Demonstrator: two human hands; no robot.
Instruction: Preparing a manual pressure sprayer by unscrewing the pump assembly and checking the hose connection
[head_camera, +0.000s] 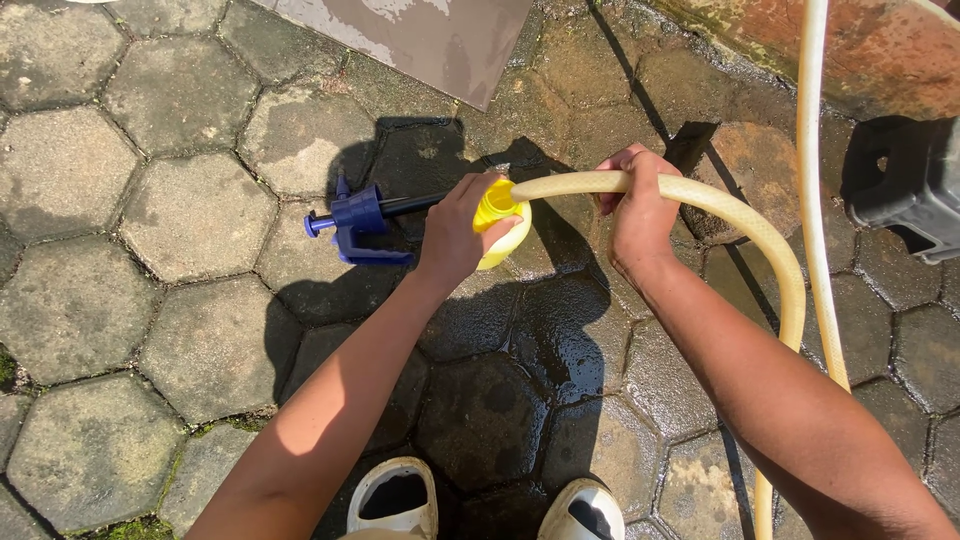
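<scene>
Over wet hexagonal paving stones (190, 215), a yellow bottle (505, 232) is gripped by the left hand (462, 232). A cream hose (740, 215) is clasped by the right hand (635, 210). Open paving is seen leftward.

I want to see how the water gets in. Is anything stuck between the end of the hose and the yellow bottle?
Nothing visible is. The left hand holds the yellow bottle, and the right hand holds the hose. The hose end reaches right up to the bottle's mouth, with no gap or object seen between them. The blue sprayer lies off to the side.
</scene>
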